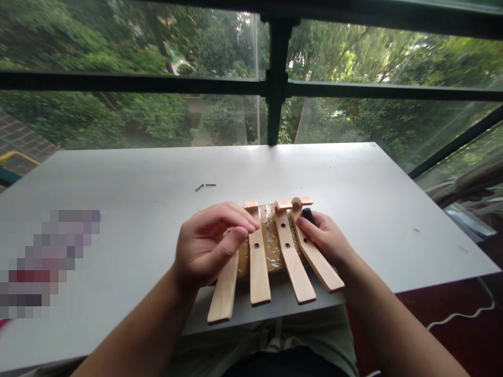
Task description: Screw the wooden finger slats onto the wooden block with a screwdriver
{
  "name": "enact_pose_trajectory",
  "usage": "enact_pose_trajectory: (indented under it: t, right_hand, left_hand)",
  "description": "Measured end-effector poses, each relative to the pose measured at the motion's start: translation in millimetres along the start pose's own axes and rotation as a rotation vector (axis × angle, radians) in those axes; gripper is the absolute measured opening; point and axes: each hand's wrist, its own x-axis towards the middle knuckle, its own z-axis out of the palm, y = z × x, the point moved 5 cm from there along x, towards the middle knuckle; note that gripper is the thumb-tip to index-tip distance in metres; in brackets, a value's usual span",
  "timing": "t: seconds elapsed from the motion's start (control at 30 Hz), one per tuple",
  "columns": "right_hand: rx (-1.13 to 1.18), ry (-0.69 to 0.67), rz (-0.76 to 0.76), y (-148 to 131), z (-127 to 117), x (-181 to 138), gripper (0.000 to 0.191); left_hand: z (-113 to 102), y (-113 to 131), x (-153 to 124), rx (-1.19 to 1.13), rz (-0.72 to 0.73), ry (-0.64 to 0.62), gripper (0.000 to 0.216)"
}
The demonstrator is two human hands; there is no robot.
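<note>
Several pale wooden hook pieces [260,277] with curved notched ends lie side by side across a block wrapped in shiny clear tape [272,241]. Dark screw heads or holes show in them. My left hand [214,241] is over the left pieces, thumb and fingertips pinched beside the upper part of the second one. Whatever is between those fingertips is hidden. My right hand [328,235] curls around a short black tool handle [308,214], its thumb resting against the rightmost wooden hook piece [320,264]. The rest of the tool is out of sight.
Two loose screws [205,186] lie on the white table [149,173] beyond my left hand. A blurred-out item [55,256] is at the left. Windows with a dark green frame [277,84] stand behind the table's far edge. A white cable [459,314] runs below at right.
</note>
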Motion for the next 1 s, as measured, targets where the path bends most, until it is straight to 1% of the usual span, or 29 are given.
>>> enact_pose_trajectory:
  t: [0.1,0.17,0.2,0.27,0.3,0.37,0.43,0.47,0.5,0.57,0.63,0.67,0.73,0.8,0.87,0.93,0.97,1.0]
  right_hand:
    - [0.018,0.03,-0.015,-3.5,-1.6,-1.7,0.038]
    - [0.021,0.059,-0.026,-4.5,-4.4,-3.3,0.038]
    - [0.026,0.075,-0.027,-4.0,-6.4,-4.3,0.039]
    - [0.044,0.109,-0.021,-2.0,-11.8,-6.7,0.04]
    - [0.053,0.129,-0.025,-1.7,-15.2,-8.3,0.041]
    - [0.056,0.185,-0.054,-5.4,-22.4,-13.0,0.041]
    - [0.039,0.24,-0.112,-17.5,-26.5,-20.2,0.04]
    - [0.023,0.245,-0.129,-25.7,-25.3,-24.3,0.04]
    - [0.007,0.239,-0.159,-36.0,-21.9,-28.7,0.038]
    - [-0.034,0.171,-0.197,-56.9,-8.1,-36.2,0.034]
    - [-0.068,0.069,-0.218,-73.5,9.5,-40.5,0.036]
    - [-0.1,0.04,-0.223,-78.8,16.3,-41.5,0.036]
    - [-0.196,0.057,-0.239,-83.8,21.7,-42.0,0.037]
    - [-0.276,0.124,-0.255,-82.8,17.8,-43.9,0.037]
    - [-0.326,0.176,-0.301,-80.8,11.0,-50.2,0.037]
    - [-0.324,0.144,-0.374,-80.3,8.2,-60.3,0.029]
    - [-0.325,0.103,-0.435,-81.8,9.1,-66.5,0.024]
    - [-0.337,0.023,-0.499,-83.4,12.7,-72.9,0.022]
  left_hand:
    - [-13.8,3.6,-2.1,0.002,-0.014,0.166,0.011]
    - [-20.9,7.8,-0.7,0.043,-0.005,0.228,0.012]
    - [-23.4,10.4,1.2,0.084,0.007,0.231,0.011]
    - [-25.0,16.0,7.5,0.187,0.032,0.179,0.005]
    - [-23.8,18.4,11.8,0.243,0.034,0.121,0.007]
    - [-17.1,25.1,21.6,0.375,0.056,-0.024,0.021]
    - [-5.9,35.3,31.9,0.538,0.136,-0.151,0.032]
    - [0.5,40.5,36.9,0.59,0.176,-0.197,0.035]
    - [7.2,45.1,41.7,0.616,0.207,-0.236,0.038]
    - [19.5,51.9,49.6,0.642,0.263,-0.279,0.043]
    - [28.4,52.8,54.5,0.652,0.311,-0.304,0.037]
    - [30.7,50.8,55.6,0.651,0.336,-0.309,0.031]
    - [30.1,42.1,56.3,0.651,0.368,-0.297,0.02]
    - [24.8,28.6,55.8,0.684,0.357,-0.277,0.016]
    - [16.7,17.1,54.9,0.717,0.339,-0.217,0.011]
    - [11.7,9.9,53.1,0.735,0.336,-0.195,0.01]
    - [11.0,7.8,52.2,0.743,0.337,-0.202,0.01]
    - [11.4,6.4,51.2,0.752,0.337,-0.217,0.009]
